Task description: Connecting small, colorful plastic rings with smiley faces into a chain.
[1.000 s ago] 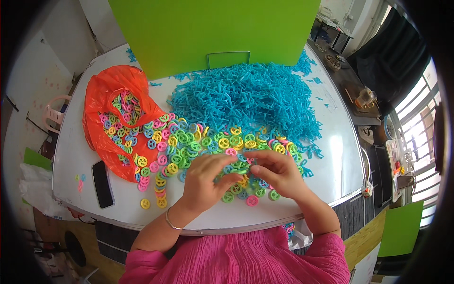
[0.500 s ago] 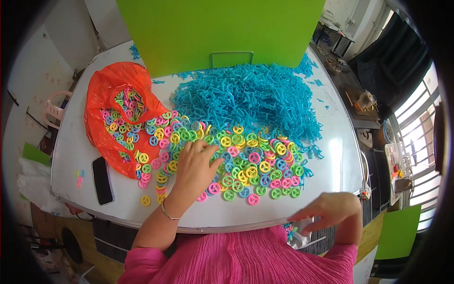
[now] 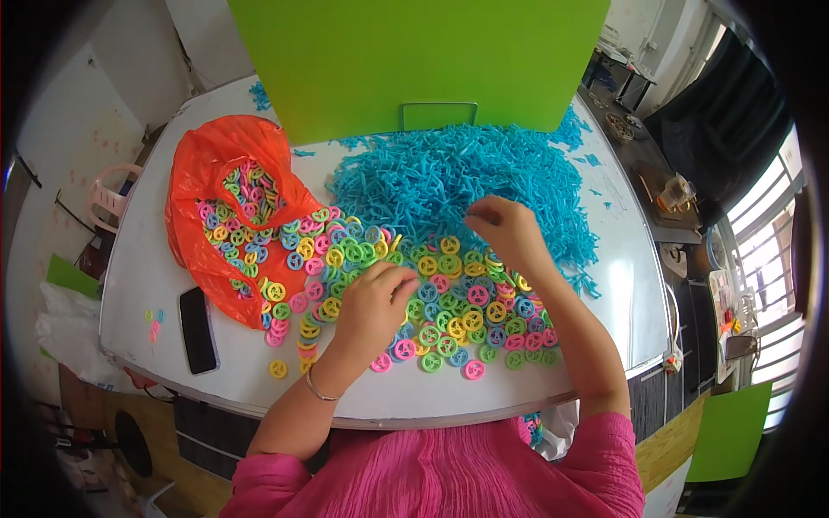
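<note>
Many small plastic spoked wheels in pink, yellow, green and blue lie spread over the middle of the white table. My left hand rests over their left part, fingers curled and thumb drawn in; whatever it holds is hidden. Behind the wheels rises a heap of thin blue plastic pieces. At the heap's front edge is my right hand, thumb and fingertips pinched together. What may be between those fingertips is too small to make out.
An orange-red plastic bag full of wheels lies open at the left, spilling toward the middle. A black phone lies near the left front edge. A large green board with a metal handle stands behind the blue heap.
My right hand has swung from below the table's front edge up and forward to the blue heap. My left hand's spread fingers have curled in over the wheels.
</note>
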The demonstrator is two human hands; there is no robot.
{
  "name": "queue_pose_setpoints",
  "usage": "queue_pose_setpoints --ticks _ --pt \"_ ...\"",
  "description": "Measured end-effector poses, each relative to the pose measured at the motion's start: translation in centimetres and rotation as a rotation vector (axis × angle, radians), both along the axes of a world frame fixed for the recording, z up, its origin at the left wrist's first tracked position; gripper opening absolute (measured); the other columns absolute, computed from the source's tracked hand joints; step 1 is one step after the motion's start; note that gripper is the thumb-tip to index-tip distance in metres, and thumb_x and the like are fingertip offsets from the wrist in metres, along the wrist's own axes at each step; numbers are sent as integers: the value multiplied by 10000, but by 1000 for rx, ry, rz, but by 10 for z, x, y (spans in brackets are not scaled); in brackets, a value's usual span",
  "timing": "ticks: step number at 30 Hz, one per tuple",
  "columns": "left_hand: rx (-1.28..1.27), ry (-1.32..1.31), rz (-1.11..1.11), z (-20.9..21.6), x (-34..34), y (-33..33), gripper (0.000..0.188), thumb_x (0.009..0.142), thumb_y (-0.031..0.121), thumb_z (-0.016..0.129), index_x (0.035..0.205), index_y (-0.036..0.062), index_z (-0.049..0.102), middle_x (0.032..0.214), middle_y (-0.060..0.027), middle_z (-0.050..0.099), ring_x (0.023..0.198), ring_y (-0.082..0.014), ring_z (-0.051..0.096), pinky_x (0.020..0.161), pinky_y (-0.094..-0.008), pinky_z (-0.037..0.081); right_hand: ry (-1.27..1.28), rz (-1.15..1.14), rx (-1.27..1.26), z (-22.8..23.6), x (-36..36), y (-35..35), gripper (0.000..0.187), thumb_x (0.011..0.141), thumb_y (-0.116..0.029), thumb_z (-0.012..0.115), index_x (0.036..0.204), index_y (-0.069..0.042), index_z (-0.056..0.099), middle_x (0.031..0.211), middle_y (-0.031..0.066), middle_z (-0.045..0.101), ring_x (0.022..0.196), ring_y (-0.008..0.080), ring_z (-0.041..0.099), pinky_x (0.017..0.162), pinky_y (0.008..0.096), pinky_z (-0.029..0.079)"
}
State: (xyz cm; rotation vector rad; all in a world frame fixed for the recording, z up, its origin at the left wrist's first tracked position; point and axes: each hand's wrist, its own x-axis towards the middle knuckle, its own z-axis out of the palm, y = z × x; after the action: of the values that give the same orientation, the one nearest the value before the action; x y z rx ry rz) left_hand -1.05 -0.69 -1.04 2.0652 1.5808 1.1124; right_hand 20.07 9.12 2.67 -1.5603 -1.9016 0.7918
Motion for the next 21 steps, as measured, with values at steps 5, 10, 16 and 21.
queue_pose_setpoints --ticks 5,10,16,21 --pt "-207 -416 19 11 8 -3 149 901 125 636 1004 19 617 856 -65 653 649 -123 635 549 -240 508 614 56 -276 3 24 -22 100 886 -111 635 937 -36 593 874 37 643 788 108 624 652 252 503" --pt "-531 -871 -149 -7 18 -2 190 957 186 570 1033 12 553 815 -77 654 642 -115 643 544 -215 516 852 153 -316 -14 26 -58 161 863 -78 677 870 -41 520 845 54 641 783 116 625 678 251 499" --pt "-604 -876 -130 -3 29 -12 229 1004 251 476 1032 26 501 748 -75 639 620 -107 635 508 -208 488 814 115 -413 -18 8 -83 158 869 -58 670 1005 1 616 929 50 663 884 114 632 770 250 504" --pt "-560 -897 -150 2 31 -17 239 1015 280 444 1039 49 501 712 -44 612 567 -85 572 481 -192 428 797 155 -319 -33 3 -89 183 898 -45 632 1074 -1 655 999 43 660 922 101 616 807 248 491"
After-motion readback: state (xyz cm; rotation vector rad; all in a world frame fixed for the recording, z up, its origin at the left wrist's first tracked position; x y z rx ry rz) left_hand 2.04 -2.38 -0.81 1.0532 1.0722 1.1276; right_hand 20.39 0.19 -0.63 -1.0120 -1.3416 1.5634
